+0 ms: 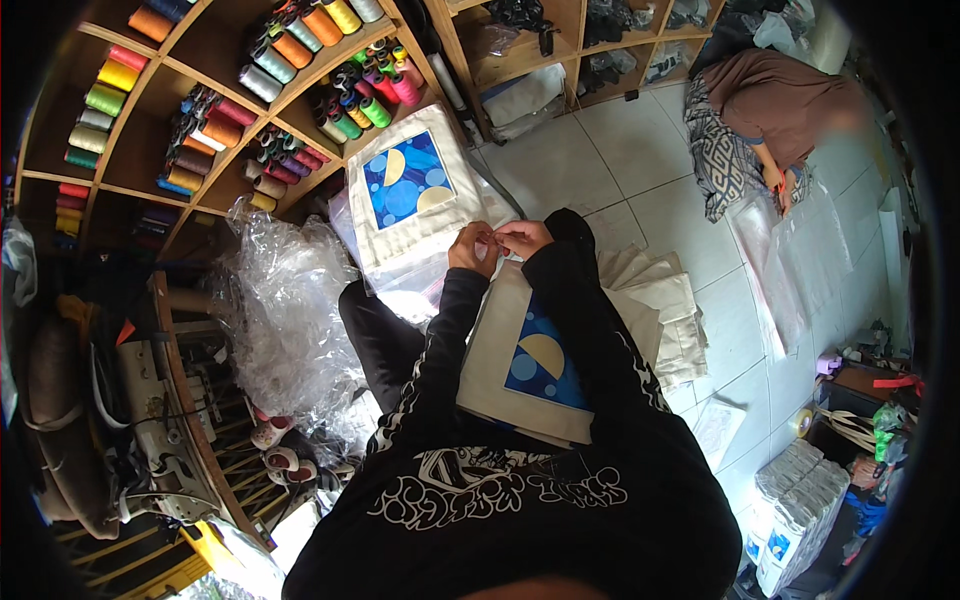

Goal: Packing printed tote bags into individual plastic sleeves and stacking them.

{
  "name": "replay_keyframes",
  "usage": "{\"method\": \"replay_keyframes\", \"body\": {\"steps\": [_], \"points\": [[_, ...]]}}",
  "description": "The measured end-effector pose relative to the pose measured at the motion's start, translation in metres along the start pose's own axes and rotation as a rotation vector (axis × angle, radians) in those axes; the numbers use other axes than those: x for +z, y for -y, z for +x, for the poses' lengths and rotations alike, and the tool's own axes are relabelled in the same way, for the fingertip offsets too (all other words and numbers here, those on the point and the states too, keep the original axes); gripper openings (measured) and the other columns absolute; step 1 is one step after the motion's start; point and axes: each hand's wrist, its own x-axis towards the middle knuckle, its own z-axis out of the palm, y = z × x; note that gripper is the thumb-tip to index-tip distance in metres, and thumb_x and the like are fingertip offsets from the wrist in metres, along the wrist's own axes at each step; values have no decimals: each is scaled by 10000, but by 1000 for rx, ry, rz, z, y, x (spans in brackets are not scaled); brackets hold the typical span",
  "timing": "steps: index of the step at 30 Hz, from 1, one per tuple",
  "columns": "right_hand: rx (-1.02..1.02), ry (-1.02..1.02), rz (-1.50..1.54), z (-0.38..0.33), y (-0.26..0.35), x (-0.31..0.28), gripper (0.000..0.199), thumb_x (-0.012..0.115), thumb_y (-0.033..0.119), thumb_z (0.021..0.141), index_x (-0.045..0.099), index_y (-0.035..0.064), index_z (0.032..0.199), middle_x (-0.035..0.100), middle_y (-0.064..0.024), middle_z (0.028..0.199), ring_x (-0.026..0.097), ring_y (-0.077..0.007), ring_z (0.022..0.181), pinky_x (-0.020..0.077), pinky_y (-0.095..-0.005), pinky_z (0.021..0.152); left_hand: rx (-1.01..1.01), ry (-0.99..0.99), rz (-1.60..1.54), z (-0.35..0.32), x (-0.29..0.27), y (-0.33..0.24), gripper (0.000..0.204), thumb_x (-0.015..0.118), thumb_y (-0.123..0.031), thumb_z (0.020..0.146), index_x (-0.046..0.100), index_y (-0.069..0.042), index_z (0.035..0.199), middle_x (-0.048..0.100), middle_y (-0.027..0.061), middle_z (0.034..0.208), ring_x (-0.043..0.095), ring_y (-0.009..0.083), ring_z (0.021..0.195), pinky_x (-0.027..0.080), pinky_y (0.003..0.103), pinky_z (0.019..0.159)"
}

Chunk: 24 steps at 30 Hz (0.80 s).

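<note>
Both hands [497, 243] pinching clear bag [425, 285]

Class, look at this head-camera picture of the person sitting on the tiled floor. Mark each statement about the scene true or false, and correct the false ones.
1. Both hands meet in front of the person, the left hand beside the right hand. True.
2. A cream bag with a blue print lies on the person's lap. True.
3. The wooden shelves hold books. False: they hold coloured thread cones.
4. The floor is carpeted. False: it has pale tiles.
</note>
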Motion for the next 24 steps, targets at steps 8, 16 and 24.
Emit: {"method": "replay_keyframes", "body": {"steps": [8, 16, 24], "points": [[6, -9, -59, -2, 3, 2, 127, 605, 64, 829, 645, -27, 908, 644, -53, 739, 575, -89, 606, 462, -219, 564, -15, 11, -4, -1, 1, 4, 169, 627, -4, 684, 563, -25, 838, 598, 96, 731, 630, 193, 649, 497, 282, 619], [29, -27, -52, -3, 5, 4, 128, 608, 62, 825, 643, -29, 908, 650, -55, 751, 588, -90, 618, 465, -217, 566, -14, 5, 16, -1, 3, 6, 165, 639, -18, 668, 563, -27, 814, 594, 96, 718, 620, 202, 639, 492, 288, 608], [15, -46, -88, -2, 2, 4, 116, 608, 53, 826, 643, -27, 902, 646, -50, 750, 573, -83, 608, 463, -217, 561, -3, -22, 52, -6, 3, 5, 151, 643, -35, 667, 566, -32, 797, 593, 101, 717, 619, 217, 645, 491, 296, 608]]}}
